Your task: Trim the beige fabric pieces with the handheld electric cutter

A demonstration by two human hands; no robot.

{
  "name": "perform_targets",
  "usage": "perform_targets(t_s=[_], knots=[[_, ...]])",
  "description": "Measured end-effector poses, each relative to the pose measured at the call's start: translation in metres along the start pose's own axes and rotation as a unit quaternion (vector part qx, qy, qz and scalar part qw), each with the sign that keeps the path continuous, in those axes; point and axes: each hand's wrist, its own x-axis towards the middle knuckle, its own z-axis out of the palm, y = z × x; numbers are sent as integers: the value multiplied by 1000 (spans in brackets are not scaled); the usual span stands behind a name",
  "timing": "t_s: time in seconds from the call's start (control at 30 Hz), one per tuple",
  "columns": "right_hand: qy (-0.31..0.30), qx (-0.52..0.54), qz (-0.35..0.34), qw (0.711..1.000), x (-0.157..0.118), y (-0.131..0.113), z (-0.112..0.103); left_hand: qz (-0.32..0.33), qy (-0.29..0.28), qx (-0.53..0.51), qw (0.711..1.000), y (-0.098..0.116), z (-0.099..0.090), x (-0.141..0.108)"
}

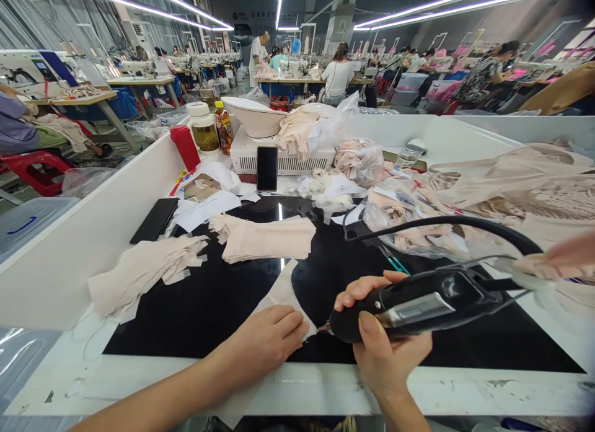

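On the black glossy board (186, 326) lies a small beige cloth piece (284, 289) with a curved side and a narrow far end. My left hand (274, 333) rests on its near part, fingers flat and close together, thumb hidden. My right hand (385, 345) is wrapped round a black corded handheld power tool (413, 305). The thin metal tip (325, 326) of this tool meets the right edge of the cloth, just beside my left fingertips. Beyond the piece sits a stack of beige cloth pieces (269, 237), and another loose pile (144, 274) lies to the left.
A thick black cable (465, 221) arches over the board's right side. Teal-handled tweezers (394, 258) lie beyond the tool. A phone (266, 168) leans against a white vented box (242, 153). Bagged cloth (400, 209) fills the back right. At the right edge is a blurred hand (571, 255).
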Motion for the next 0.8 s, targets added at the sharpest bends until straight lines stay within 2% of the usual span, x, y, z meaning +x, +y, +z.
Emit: perform_targets(t_s=[0.2,0.5,0.8], knots=[[1,-6,0,1000,-1,2,-1,-20,-21,-5,1000,1,3,-3],[-7,9,-2,1000,2,0,3,-57,-56,-15,997,5,-3,1],[-5,-4,5,1000,-1,1,0,-74,-55,-19,996,9,-5,1]])
